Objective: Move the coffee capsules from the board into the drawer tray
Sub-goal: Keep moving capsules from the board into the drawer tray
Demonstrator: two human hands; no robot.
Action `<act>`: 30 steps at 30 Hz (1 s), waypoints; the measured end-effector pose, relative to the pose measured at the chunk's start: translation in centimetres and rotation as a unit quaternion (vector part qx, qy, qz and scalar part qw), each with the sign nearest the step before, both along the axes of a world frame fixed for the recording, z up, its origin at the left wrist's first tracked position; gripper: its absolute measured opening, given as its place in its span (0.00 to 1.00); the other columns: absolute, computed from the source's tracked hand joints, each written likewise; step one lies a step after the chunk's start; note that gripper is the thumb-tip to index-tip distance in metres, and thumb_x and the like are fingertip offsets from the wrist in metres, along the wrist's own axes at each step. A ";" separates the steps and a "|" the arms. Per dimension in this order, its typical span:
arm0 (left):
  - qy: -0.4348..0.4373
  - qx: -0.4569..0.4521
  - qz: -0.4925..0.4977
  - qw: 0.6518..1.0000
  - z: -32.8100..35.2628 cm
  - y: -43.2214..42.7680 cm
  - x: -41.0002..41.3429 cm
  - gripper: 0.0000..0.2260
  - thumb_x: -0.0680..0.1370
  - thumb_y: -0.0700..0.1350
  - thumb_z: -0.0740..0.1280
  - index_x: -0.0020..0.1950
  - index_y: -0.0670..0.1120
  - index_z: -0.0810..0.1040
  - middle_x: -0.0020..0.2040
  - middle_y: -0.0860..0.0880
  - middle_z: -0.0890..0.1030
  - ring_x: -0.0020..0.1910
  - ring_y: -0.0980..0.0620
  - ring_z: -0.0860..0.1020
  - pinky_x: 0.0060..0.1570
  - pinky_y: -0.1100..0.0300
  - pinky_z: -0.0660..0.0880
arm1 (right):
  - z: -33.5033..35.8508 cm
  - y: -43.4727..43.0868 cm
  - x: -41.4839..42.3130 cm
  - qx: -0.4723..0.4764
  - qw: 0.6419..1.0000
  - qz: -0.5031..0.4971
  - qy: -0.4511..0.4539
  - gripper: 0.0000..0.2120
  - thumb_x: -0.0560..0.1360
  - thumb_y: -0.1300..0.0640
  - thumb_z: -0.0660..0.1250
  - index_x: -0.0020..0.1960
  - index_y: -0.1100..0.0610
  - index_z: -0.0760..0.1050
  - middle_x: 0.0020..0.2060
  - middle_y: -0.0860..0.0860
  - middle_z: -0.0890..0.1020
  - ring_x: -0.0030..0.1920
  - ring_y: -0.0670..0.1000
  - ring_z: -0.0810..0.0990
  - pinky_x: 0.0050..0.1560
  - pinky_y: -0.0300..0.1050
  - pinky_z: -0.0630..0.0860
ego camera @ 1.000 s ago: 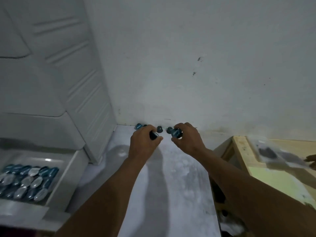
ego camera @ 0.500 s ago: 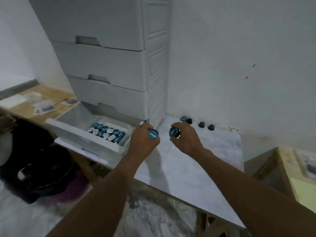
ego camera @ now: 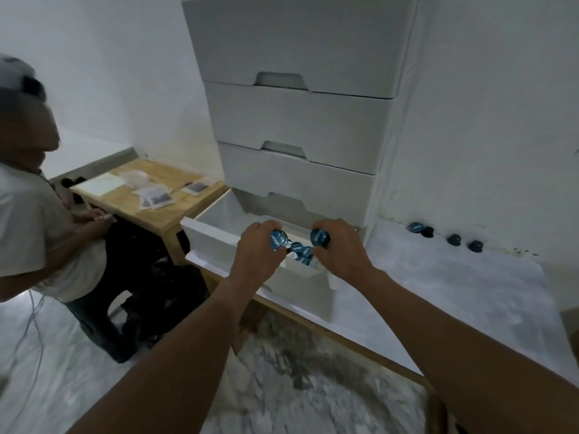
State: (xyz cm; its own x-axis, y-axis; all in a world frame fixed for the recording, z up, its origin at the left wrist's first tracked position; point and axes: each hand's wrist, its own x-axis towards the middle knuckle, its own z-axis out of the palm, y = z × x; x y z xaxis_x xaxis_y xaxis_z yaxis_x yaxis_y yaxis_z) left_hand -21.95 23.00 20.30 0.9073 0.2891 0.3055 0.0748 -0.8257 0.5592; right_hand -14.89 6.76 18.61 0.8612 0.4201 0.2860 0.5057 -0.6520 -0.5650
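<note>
my left hand (ego camera: 257, 255) and right hand (ego camera: 341, 250) each pinch a light, rigid, likely dentable capsule by its sides over the drawer tray (ego camera: 219, 236).

Blurred white print on blue capsule lids, nothing legible.
Short line of white lettering across the foil lid of the left-hand capsule (ego camera: 278, 240), set top to bottom; similar lettering on the lid of the right-hand capsule (ego camera: 319, 238). Too smeared to spell out. Faint white marks on the capsules in the drawer tray (ego camera: 300, 253), likewise unreadable.
</note>
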 end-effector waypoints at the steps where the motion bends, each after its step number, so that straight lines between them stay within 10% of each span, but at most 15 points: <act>1: 0.001 0.003 -0.005 1.000 0.1 1.3 0.1 0.17 0.71 0.41 0.71 0.59 0.46 0.76 0.53 0.46 0.78 0.51 0.49 0.75 0.49 0.64 0.66 | -0.1 1.4 -0.1 0.011 1.000 -0.009 0.000 0.16 0.67 0.58 0.74 0.54 0.53 0.77 0.47 0.53 0.78 0.48 0.52 0.76 0.48 0.39 0.66; 30: 0.165 0.058 -0.125 0.977 -8.2 19.3 21.9 0.23 0.71 0.46 0.72 0.65 0.46 0.73 0.61 0.47 0.71 0.57 0.49 0.71 0.54 0.62 0.67 | -9.9 18.0 16.9 -0.021 0.992 -0.057 0.107 0.20 0.70 0.64 0.71 0.61 0.60 0.76 0.50 0.57 0.74 0.52 0.55 0.75 0.53 0.39 0.70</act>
State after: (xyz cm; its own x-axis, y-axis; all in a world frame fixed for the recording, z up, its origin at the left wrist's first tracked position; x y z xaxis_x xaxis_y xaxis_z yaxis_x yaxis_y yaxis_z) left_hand -0.04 42.25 12.11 0.9997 0.0263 0.0019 0.0228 -0.8978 0.4397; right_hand 1.98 24.79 8.74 0.9427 0.3248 0.0762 0.2993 -0.7228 -0.6229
